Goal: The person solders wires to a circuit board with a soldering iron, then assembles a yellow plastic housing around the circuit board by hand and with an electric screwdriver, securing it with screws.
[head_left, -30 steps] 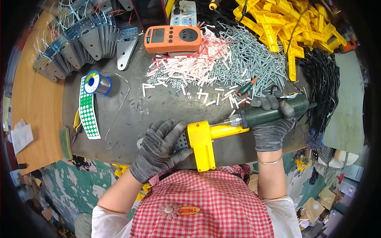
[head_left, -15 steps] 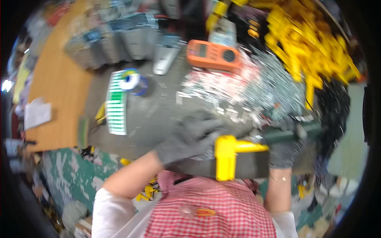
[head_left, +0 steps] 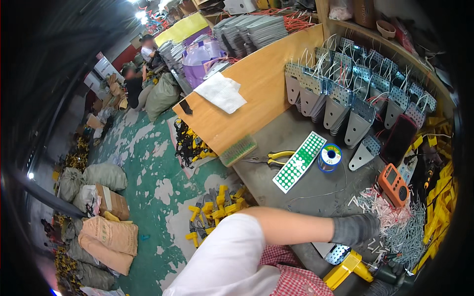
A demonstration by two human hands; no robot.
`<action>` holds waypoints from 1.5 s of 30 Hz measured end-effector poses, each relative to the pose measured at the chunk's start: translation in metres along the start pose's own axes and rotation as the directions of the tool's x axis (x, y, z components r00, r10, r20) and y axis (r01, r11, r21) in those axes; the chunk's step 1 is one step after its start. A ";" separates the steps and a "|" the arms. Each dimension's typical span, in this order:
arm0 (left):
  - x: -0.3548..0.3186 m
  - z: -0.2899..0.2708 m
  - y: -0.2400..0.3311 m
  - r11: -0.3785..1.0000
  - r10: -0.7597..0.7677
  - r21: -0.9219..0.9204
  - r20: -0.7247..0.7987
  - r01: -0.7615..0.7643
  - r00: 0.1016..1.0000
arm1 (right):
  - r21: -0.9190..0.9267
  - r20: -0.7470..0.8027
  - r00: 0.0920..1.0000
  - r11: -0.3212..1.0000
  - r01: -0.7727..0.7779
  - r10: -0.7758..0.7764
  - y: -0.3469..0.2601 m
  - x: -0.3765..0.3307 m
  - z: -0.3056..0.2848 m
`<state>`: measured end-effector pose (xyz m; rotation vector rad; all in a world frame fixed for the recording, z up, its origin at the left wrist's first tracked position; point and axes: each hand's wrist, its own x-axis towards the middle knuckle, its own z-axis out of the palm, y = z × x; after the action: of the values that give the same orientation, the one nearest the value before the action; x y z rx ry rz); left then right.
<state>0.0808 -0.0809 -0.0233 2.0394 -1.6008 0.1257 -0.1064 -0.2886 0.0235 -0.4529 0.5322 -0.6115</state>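
My left forearm crosses the view, and my left hand [head_left: 356, 229] in a dark grey glove reaches to the pile of screws [head_left: 410, 232] and small white and pink sleeves [head_left: 373, 203]. Its fingertips are hidden. At the lower right rim my right hand [head_left: 393, 272], also gloved, is closed round a dark green power screwdriver [head_left: 381, 274], partly cut off. Just left of it is a yellow plastic housing [head_left: 345, 270] with a round yellow stem toward the tool. A grey bracket with a perforated metal plate [head_left: 337, 253] shows between this housing and my left forearm.
Across the bench stand rows of grey brackets [head_left: 338, 106] with wires. Nearby are an orange multimeter [head_left: 393, 185], a solder spool [head_left: 330, 158], a green-dotted card [head_left: 301, 160], pliers [head_left: 281, 157] and a brush [head_left: 238, 150]. Yellow parts [head_left: 439, 197] heap at right. Two people sit far left.
The view has swung left, bringing the floor and sacks into sight. My left hand has gone from beside the yellow housing to the screw pile. My right hand still holds the screwdriver.
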 end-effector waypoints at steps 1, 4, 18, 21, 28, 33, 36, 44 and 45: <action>-0.020 -0.031 0.012 0.952 -0.165 -0.285 -0.163 0.113 0.973 | -0.043 0.029 1.000 0.999 0.011 -0.009 0.001 0.000 -0.002; -0.061 -0.059 0.033 0.689 -0.513 -0.530 0.126 0.495 0.849 | -0.004 0.030 0.999 0.999 0.043 -0.043 0.005 0.003 -0.002; -0.089 0.004 0.042 0.915 -0.242 -0.381 -0.259 0.132 0.935 | -0.042 0.052 0.996 0.996 0.075 -0.073 -0.001 0.004 -0.007; -0.088 -0.001 0.040 0.894 -0.261 -0.423 -0.223 0.148 0.939 | -0.075 0.061 0.994 0.992 0.098 -0.094 0.001 0.000 -0.004; -0.088 -0.011 0.038 0.853 -0.296 -0.494 -0.197 0.166 0.935 | -0.019 0.164 0.986 1.000 -0.010 0.013 -0.002 0.004 -0.022; -0.089 -0.004 0.038 0.872 -0.276 -0.475 -0.276 0.119 0.920 | 0.022 0.341 0.938 0.998 -0.064 0.053 -0.004 0.013 -0.034; -0.089 -0.005 0.036 0.860 -0.260 -0.480 -0.121 0.173 0.958 | 0.044 0.402 0.914 0.995 -0.089 0.064 -0.004 0.012 -0.035; -0.092 -0.014 0.036 0.884 -0.222 -0.460 -0.260 0.082 0.940 | -0.038 0.192 0.980 0.998 0.053 -0.045 0.006 -0.004 -0.009; -0.094 -0.013 0.035 0.880 -0.225 -0.468 -0.258 0.082 0.940 | 0.036 0.359 0.931 0.996 -0.084 0.066 -0.006 0.016 -0.041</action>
<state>0.0241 0.0025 -0.0363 1.6777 -1.1395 0.0054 -0.1217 -0.3124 -0.0100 -0.4806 0.1841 -0.4535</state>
